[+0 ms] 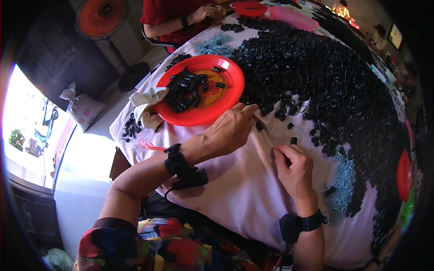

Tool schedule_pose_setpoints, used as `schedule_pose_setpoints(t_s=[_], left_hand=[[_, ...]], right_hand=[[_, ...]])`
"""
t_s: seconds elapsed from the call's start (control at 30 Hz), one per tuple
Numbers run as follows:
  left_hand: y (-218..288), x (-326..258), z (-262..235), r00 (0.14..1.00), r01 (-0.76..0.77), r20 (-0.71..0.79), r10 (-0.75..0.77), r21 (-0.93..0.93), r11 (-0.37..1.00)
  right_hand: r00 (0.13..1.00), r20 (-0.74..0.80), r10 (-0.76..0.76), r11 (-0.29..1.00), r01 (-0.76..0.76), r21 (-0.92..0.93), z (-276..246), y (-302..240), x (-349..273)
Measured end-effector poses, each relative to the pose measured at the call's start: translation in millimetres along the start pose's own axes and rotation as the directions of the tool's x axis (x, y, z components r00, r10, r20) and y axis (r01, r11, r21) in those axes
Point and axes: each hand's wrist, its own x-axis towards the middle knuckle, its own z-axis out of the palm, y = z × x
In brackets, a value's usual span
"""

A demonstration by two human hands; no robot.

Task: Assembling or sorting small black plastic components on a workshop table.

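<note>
As the left hand [228, 131] and right hand [297, 170] curl nearly closed, holding what I can't tell, little looks done: some black pieces [183, 90] lie on the red plate [236, 77] left of the fingers, a vast black heap [312, 63] beyond them.

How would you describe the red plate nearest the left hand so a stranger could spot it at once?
Find the pale tablecloth, then look along its left side, just beyond the left hand. The round red plate there holds a heap of small black pieces. Unlike the red dish near the co-worker, it has a white cloth lying at its left edge.
</note>
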Motion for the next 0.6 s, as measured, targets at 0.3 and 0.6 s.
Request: schedule_pose_setpoints(t_s=[0.3, 0.6], left_hand=[[-3, 11, 6, 0.993, -0.097, 0.089, 0.082, 0.179, 0.979], [12, 24, 2, 0.965, -0.118, 0.227, 0.134, -0.083, 0.99]], right_hand=[[1.0, -0.01, -0.026, 1.0, 0.026, -0.006, 0, -1, 3], [0.985, 0.172, 0.008, 0.999, -0.002, -0.035, -19, -26, -11]])
